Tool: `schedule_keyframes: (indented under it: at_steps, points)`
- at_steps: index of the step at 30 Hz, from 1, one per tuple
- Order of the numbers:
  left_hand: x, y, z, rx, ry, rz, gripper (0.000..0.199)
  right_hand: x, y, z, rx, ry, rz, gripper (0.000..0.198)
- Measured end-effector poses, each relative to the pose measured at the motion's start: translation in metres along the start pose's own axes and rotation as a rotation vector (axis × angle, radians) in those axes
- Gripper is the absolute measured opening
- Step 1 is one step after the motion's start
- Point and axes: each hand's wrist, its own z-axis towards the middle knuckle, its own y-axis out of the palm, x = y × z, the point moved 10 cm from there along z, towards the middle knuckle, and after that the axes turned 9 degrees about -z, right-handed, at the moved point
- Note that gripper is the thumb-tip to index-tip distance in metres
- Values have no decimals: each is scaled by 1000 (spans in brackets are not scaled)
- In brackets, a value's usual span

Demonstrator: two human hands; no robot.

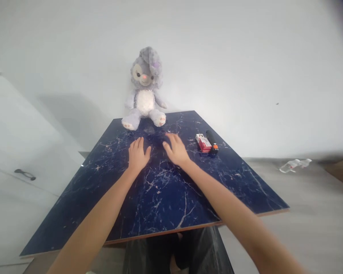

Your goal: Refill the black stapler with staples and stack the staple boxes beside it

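My left hand [138, 155] lies palm down on the dark blue marble-patterned table [160, 205], with its thumb held away from the fingers. Beside it, to the right, my right hand [175, 150] rests on the same surface, fingers stretched forward and thumb apart. Neither hand holds anything. A grey plush toy [145, 87] with a white belly sits at the far edge, a short way beyond both hands. To the right of my right hand are a small red and white box [203, 143] and a black cylindrical object [212, 142] with an orange part, side by side.
A white wall [231, 76] rises behind the table. Left of it stands a white cabinet [17, 144] with a dark handle [25, 174]. Clear plastic bottles [294, 165] appear to lie on the floor at the right, near a brown box [341, 170].
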Motion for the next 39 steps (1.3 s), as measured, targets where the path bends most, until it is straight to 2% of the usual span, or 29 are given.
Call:
schedule_keyframes:
  at_steps: [3,5,8,10,14,19,24,39]
  points:
    - [-16,-7,0,14,-37,38,62,-19,56,-14,-235,-162,-57,49]
    - [-12,10,1,-100,-2,24,60,-16,69,-18,-279,-206,-74,44]
    - [-1,44,-5,-340,80,-9,54,-7,69,-17,-273,-210,-92,39]
    - [0,52,-8,-392,99,-4,52,-4,68,-17,-281,-211,-93,41]
    - [-4,53,-10,-382,82,-4,52,-2,68,-17,-301,-176,-69,50]
    - [-4,53,-10,-381,86,-27,59,-1,70,-18,-319,-177,-98,47]
    - [-3,53,-10,-384,102,33,52,-3,69,-19,-321,-190,-108,47]
    - [-1,53,-10,-391,118,79,52,-1,70,-19,-316,-196,-95,43]
